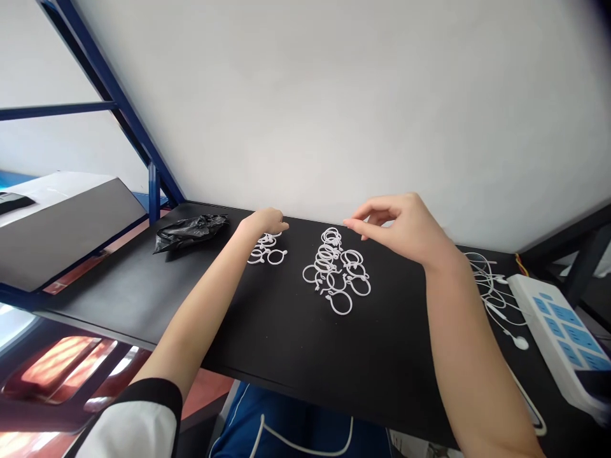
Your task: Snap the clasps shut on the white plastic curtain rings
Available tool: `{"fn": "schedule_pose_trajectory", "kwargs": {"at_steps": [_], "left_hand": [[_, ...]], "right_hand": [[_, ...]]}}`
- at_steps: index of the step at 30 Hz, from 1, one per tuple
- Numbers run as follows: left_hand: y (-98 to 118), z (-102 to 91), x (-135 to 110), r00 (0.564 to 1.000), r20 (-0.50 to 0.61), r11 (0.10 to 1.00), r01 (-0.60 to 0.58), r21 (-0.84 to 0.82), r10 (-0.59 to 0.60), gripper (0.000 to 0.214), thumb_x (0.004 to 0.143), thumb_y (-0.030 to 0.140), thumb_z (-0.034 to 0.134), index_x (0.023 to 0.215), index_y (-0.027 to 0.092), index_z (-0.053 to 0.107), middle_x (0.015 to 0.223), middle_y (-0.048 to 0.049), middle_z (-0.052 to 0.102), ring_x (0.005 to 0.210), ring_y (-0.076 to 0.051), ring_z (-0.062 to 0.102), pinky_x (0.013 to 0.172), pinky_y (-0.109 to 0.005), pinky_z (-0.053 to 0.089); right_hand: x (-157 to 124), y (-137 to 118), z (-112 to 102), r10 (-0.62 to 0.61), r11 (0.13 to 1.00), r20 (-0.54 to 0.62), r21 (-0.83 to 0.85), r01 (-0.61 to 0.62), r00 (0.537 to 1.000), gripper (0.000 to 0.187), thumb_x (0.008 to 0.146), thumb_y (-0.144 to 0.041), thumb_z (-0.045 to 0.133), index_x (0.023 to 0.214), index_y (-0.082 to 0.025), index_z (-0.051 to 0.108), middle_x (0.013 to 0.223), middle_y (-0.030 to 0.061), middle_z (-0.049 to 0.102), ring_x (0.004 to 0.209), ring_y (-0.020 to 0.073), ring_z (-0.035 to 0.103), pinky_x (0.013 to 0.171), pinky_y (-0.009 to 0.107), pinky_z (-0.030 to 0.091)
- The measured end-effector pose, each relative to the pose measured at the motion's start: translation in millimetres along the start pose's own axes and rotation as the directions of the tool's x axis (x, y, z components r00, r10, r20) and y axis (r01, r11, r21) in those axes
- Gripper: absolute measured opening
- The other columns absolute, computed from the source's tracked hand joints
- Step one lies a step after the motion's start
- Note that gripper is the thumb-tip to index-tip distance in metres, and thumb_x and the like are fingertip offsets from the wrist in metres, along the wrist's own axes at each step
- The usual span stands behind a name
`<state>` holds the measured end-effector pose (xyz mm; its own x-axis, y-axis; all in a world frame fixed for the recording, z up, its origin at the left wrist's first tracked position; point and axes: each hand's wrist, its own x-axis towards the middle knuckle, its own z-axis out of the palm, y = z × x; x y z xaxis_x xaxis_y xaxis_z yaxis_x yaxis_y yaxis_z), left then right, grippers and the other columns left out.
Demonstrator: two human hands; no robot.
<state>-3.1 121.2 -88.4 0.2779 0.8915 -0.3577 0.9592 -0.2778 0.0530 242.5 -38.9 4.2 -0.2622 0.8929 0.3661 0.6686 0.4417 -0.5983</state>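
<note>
Two groups of white plastic rings, each with a small clasp at its gap, lie on the black tabletop (277, 324). Over the far edge of the smaller pile of rings (275, 257) is my left hand (265, 221); its thumb points right, while its other fingers are mostly hidden. The larger pile of rings (340, 304) lies near the middle, several of them overlapping in a row. Up and to the right of that pile hovers my right hand (401, 222), thumb and index fingertips pressed together, with nothing visible between them.
A crumpled black plastic bag (191, 232) lies left of my left hand. To the right are tangled white earphones (494, 299), a power strip (558, 331) and the edge of a phone-like object (537, 413). A white wall rises behind; a blue metal frame (112, 95) stands left.
</note>
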Motion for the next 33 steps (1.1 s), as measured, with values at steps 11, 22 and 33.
{"fn": "schedule_pose_trajectory", "kwargs": {"at_steps": [11, 22, 33], "left_hand": [[-7, -1.0, -2, 0.997, 0.079, 1.0, -0.008, 0.011, 0.007, 0.034, 0.094, 0.036, 0.057, 0.122, 0.016, 0.057, 0.122, -0.0099, 0.059, 0.105, -0.021, 0.061, 0.089, -0.042, 0.054], [9, -12.0, -21, 0.906, -0.355, 0.962, -0.268, -0.053, 0.232, 0.027, 0.093, 0.034, 0.045, 0.106, 0.018, 0.062, 0.103, -0.0061, 0.069, 0.086, -0.017, 0.064, 0.072, -0.026, 0.048], [36, -23.3, -52, 0.758, -0.523, 0.884, -0.467, -0.02, 0.389, 0.026, 0.089, 0.034, 0.044, 0.097, 0.018, 0.063, 0.084, -0.0034, 0.07, 0.073, -0.016, 0.061, 0.063, -0.025, 0.042]], "right_hand": [[31, 111, 77, 0.247, 0.954, 0.139, -0.21, -0.215, 0.959, 0.021, 0.083, -0.034, 0.063, 0.096, -0.019, 0.069, 0.092, 0.0086, 0.07, 0.078, 0.0198, 0.063, 0.068, 0.031, 0.045], [31, 126, 93, 0.277, 0.938, 0.305, -0.29, -0.189, 0.911, 0.032, 0.094, -0.036, 0.057, 0.121, -0.017, 0.058, 0.122, 0.0091, 0.06, 0.103, 0.0208, 0.062, 0.087, 0.042, 0.055], [30, 137, 94, 0.274, 0.933, 0.267, -0.308, -0.188, 0.924, 0.032, 0.094, -0.036, 0.057, 0.121, -0.018, 0.058, 0.123, 0.0093, 0.06, 0.103, 0.0212, 0.062, 0.087, 0.042, 0.054]]}}
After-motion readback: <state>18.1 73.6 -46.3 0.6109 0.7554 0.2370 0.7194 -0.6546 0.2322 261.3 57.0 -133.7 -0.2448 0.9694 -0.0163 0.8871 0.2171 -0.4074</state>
